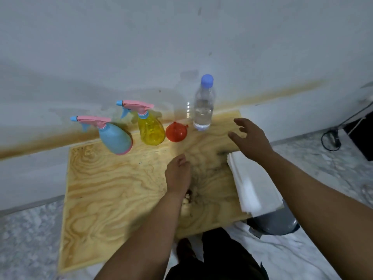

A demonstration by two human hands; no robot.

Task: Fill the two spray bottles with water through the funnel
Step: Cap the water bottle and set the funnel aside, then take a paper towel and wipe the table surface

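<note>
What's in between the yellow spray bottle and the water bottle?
The orange funnel sits on the board between the yellow spray bottle and the water bottle, seen from the head camera.

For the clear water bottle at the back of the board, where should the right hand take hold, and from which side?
Probably round the mid-body of the water bottle, coming from the near right side. It stands upright with its blue cap on, the right hand hovers open just right of it, and the orange funnel crowds its left.

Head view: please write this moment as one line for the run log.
stage: before filling | spray bottles: heads on | funnel: on board | water bottle: capped, upright | right hand: open near it | left hand: empty
</note>
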